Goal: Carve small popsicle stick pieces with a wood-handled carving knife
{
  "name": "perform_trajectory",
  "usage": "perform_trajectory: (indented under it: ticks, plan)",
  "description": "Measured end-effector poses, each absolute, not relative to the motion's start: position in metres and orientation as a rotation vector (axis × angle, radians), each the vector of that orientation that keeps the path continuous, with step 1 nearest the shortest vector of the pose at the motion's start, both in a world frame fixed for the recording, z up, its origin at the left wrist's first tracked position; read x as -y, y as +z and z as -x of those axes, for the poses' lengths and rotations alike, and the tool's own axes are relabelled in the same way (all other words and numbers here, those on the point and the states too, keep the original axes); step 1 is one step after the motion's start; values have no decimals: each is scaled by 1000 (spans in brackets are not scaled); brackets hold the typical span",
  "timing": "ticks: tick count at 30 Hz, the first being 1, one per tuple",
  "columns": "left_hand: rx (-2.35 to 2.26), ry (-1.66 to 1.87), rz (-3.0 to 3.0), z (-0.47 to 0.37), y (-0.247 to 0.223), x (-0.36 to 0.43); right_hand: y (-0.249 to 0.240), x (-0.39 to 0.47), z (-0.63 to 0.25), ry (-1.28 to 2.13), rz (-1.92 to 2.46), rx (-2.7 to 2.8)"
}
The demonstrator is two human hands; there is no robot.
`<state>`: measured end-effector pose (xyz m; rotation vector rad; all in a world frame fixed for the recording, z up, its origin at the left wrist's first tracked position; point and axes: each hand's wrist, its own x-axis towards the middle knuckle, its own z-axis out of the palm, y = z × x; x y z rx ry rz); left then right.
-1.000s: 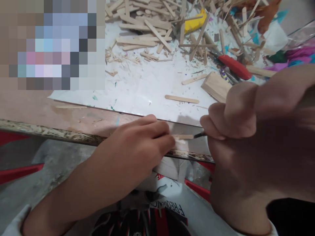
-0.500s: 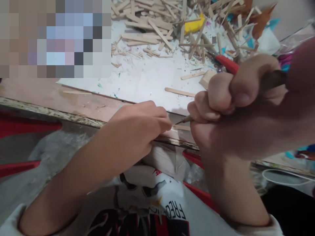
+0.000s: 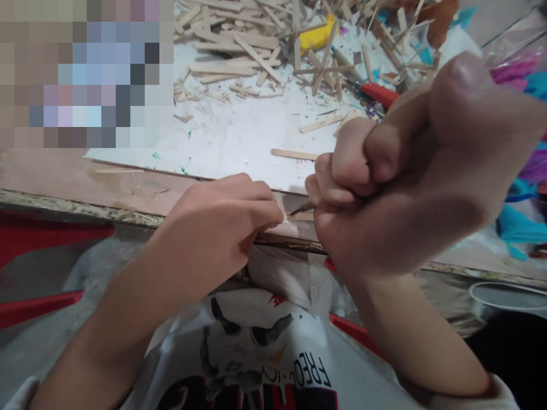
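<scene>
Gripping a slim pointed tool (image 3: pixel 302 207) in the right hand (image 3: pixel 384 188), with fingers curled tight and the handle mostly hidden inside. Closed, with the left hand (image 3: pixel 231 213), on the left end of a craft stick (image 3: pixel 304 217); cannot tell, with the thumb hidden, whether pinched or pressed. Probably clasped fist-style for firm control, and pinned to keep the wood from sliding under the tip. Laid on the near strip of the table (image 3: pixel 51 176), just inside the edge, perhaps for easy reach. Running lengthwise left to right, roughly parallel to that edge, up to the right hand. Aimed down and leftward, for the tool, toward the left fingertips. Beyond, on a white sheet (image 3: pixel 231 142): a loose stick (image 3: pixel 293 154), a red-handled tool (image 3: pixel 379 95) and a heap of craft sticks (image 3: pixel 239 40).
</scene>
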<state>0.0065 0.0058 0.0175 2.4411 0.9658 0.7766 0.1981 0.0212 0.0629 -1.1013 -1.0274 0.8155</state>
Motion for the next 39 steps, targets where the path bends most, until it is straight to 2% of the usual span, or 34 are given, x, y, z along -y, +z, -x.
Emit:
perform_trajectory:
  ticks: [5, 9, 18, 28, 39]
  plan:
    - [-943, 796, -2414, -4, 18, -3, 62, -18, -186, 610, 1170, 996]
    - [-932, 799, -2368, -4, 19, -3, 49, -11, -181, 384, 1046, 1251]
    - [-918, 722, -2403, -4, 23, -7, 23, -8, -183, 603, 999, 1178]
    - [-933, 676, -2398, -8, 14, -11, 40, -20, -185, 917, 834, 1139]
    - [-935, 690, -2390, -10, 14, -11, 59, -23, -219, 1100, 719, 1207]
